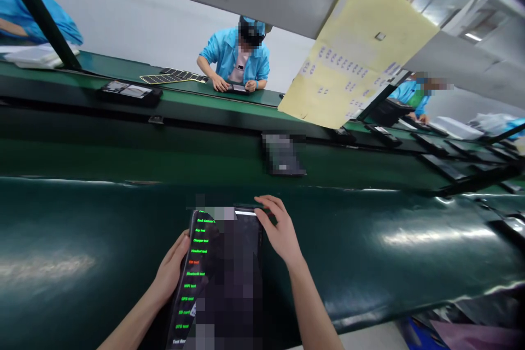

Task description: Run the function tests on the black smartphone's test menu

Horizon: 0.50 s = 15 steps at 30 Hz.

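A tablet [221,262] with a dark screen lies in front of me, tilted slightly. Down its left side runs a list of test names, mostly green with "FM test" in red. My left hand [172,262] grips the left edge, its thumb along the side and its other fingers hidden. At the upper right corner is my right hand [279,224], thumb close to or touching the edge, fingers stretched out and apart from the thumb. Blurred patches cover much of the screen.
Beyond my green work surface [369,273], another device [283,154] lies on the belt [205,153]. A yellow paper sheet [353,49] hangs at upper right. Across the line a person in blue [233,60] handles a device. More devices [430,145] sit at right.
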Tool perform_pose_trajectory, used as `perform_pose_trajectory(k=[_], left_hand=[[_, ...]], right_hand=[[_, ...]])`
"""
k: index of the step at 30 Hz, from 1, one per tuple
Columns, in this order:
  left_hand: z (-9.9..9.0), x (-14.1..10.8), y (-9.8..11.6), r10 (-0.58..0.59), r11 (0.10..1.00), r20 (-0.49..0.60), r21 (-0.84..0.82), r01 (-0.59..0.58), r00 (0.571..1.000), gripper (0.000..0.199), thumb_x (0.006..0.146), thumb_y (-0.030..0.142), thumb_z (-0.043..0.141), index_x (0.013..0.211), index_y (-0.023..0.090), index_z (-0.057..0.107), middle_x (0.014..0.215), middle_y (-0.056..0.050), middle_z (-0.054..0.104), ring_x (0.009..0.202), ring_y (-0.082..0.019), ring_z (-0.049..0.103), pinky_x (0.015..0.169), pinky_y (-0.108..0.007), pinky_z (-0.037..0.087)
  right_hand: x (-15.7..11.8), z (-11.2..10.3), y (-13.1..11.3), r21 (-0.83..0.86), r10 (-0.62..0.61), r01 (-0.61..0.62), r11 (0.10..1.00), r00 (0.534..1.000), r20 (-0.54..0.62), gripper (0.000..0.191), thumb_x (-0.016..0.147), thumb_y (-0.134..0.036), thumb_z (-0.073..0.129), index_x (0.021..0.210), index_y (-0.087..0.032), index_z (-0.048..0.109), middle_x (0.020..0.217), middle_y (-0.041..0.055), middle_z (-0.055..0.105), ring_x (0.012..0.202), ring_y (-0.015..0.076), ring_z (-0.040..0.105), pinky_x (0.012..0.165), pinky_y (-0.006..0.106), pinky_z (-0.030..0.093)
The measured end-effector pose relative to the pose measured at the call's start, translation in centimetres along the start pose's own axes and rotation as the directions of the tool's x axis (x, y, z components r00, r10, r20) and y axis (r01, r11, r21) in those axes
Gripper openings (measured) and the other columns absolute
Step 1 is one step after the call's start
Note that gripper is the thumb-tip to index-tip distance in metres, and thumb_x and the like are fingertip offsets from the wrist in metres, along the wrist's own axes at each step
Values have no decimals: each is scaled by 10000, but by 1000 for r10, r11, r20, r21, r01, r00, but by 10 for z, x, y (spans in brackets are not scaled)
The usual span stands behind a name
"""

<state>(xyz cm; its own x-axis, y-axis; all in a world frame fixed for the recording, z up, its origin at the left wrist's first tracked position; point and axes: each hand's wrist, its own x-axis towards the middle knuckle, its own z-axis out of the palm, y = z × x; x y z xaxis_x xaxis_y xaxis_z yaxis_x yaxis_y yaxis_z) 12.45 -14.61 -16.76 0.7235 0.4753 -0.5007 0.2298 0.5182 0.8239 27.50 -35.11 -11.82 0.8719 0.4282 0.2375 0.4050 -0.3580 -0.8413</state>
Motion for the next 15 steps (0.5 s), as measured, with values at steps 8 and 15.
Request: perform_pose_trajectory(k=[8, 15], left_hand=[[4, 4, 0, 46, 999, 37, -17, -46, 998, 627, 577, 653, 792, 1014, 209, 723, 988, -39, 715, 924, -236, 654, 733, -255, 538], [14, 9, 0, 131, 991, 35, -15, -131, 991, 599, 585, 681, 764, 899, 172, 712, 805, -17, 689, 736, -185, 615, 653, -232, 516]], right_hand=[[-6, -2, -28, -154, -217, 208, 966, 975, -49, 155, 941, -220, 523, 857, -214, 653, 1068, 73, 596, 1033, 220, 541, 887, 385, 456], [-146, 2, -42, 123, -337, 315, 941, 855, 394, 67, 995, -154, 453, 955, -196, 489, 951, 40, 666, 892, 144, 601, 821, 284, 484]])
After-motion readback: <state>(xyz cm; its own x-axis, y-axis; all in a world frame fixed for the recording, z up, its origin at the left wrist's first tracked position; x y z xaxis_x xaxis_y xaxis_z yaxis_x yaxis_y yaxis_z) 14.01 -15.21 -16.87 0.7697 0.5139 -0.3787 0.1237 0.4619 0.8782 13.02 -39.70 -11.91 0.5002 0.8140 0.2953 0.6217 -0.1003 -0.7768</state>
